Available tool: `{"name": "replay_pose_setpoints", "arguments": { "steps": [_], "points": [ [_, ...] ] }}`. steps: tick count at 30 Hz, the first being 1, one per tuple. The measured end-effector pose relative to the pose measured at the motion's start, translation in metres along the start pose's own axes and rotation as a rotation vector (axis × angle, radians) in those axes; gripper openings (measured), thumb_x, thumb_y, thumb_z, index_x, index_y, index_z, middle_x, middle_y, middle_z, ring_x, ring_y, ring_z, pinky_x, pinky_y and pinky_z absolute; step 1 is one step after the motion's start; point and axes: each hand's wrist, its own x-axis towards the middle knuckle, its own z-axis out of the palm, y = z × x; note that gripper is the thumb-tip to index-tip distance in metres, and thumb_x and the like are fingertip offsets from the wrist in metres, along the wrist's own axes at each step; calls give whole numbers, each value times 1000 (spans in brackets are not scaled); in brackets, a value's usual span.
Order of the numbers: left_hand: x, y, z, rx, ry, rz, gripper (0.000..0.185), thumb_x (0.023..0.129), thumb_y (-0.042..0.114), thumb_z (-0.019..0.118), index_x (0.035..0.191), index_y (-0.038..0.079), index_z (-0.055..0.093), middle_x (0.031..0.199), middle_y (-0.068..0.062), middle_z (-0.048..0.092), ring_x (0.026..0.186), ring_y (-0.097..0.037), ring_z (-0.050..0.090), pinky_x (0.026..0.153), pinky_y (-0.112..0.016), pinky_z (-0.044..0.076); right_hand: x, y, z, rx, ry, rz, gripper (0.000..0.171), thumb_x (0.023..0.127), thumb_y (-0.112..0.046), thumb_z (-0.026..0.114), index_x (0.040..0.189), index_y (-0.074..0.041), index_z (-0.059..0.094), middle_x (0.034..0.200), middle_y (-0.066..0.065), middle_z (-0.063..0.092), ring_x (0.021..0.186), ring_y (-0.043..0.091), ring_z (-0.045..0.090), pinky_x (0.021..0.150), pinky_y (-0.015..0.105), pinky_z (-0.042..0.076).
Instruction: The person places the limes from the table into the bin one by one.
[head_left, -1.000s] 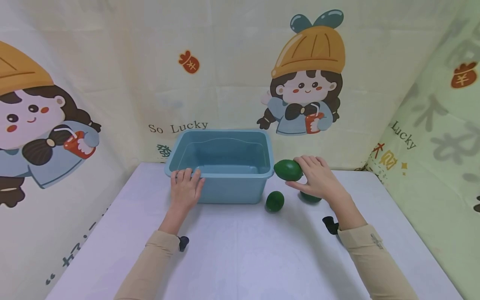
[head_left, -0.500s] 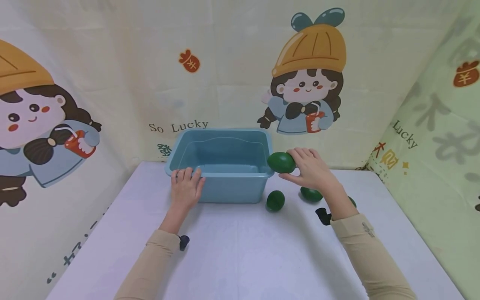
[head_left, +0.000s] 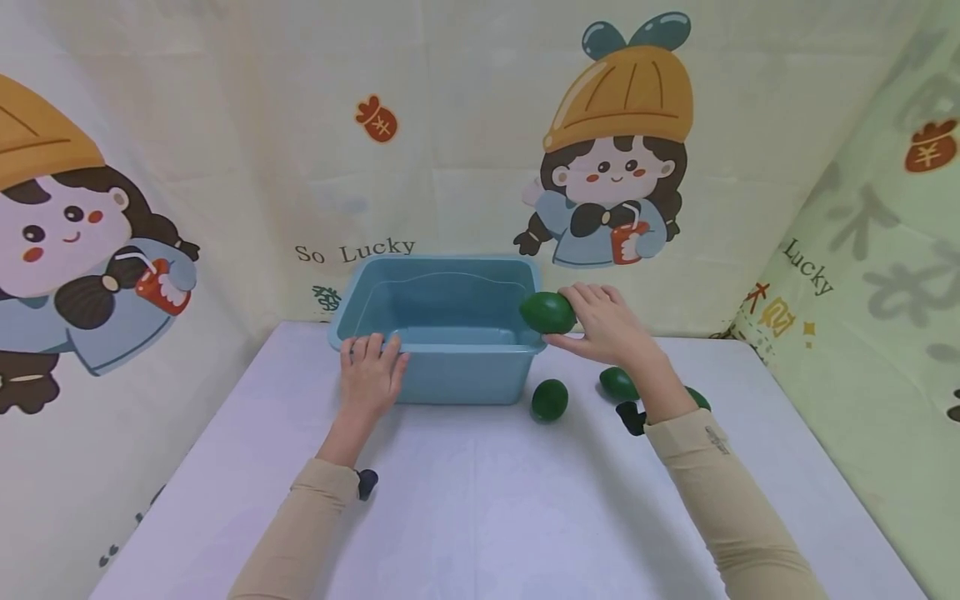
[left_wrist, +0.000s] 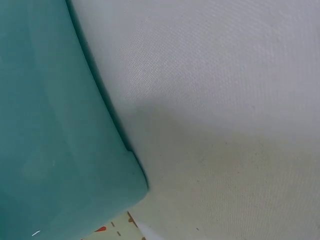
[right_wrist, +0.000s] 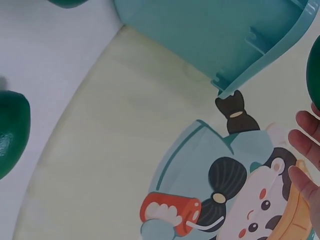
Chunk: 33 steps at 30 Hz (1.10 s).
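My right hand (head_left: 606, 323) holds a smooth dark green oval fruit (head_left: 546, 312) with a slightly pointed end, thumb below and fingers on top. It overlaps the right rim of a blue plastic tub (head_left: 457, 377) in the head view. The fingers of my left hand (head_left: 369, 377) are hooked over the tub's front rim, thumb against the outer wall. In the left wrist view only the tub's wall (left_wrist: 55, 125) and white tabletop show, no hand. The right wrist view catches part of the held fruit (right_wrist: 315, 75) and several fingertips (right_wrist: 305, 142) at its right edge.
On the white table (head_left: 465, 492), a green fruit (head_left: 550, 400) lies by the tub's front right corner. Another green fruit (head_left: 618, 383) lies farther right, and a third (head_left: 699, 398) is partly behind my right forearm. A printed cloth (head_left: 465, 183) hangs behind the tub.
My right hand has moved left and up with the green fruit, from beside the tub to its right rim. The left hand keeps its place on the front rim.
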Motion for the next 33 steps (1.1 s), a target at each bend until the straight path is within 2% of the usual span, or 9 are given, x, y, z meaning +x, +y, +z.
{"name": "replay_pose_setpoints", "arguments": {
  "steps": [8,17,25,33],
  "points": [
    [0,0,0,0,28,14,44,99,44,22,99,8,49,95,-15,43,91,-32,38,88,-52,23,12,-6,2,10,0,-47,70,78,-57,61,126,-9,44,127,12,48,121,30,38,102,51,23],
    [1,0,-1,3,-8,3,45,99,44,21,100,8,49,96,-15,43,93,-33,38,89,-52,23,27,-15,4,26,-49,-56,69,79,-55,61,128,-9,42,129,13,46,123,30,36,103,52,21],
    [1,-1,1,3,31,3,46,99,45,22,100,9,50,96,-15,44,91,-32,37,87,-52,23,38,-21,9,-2,-68,-87,72,79,-56,60,130,-8,41,130,13,45,123,30,36,103,50,22],
    [2,0,-1,15,-4,-13,47,99,45,19,102,9,50,97,-15,43,92,-32,37,89,-51,22,48,-23,14,-4,-83,-93,73,79,-59,57,130,-10,41,131,12,44,122,29,35,102,49,22]
  ]
}}
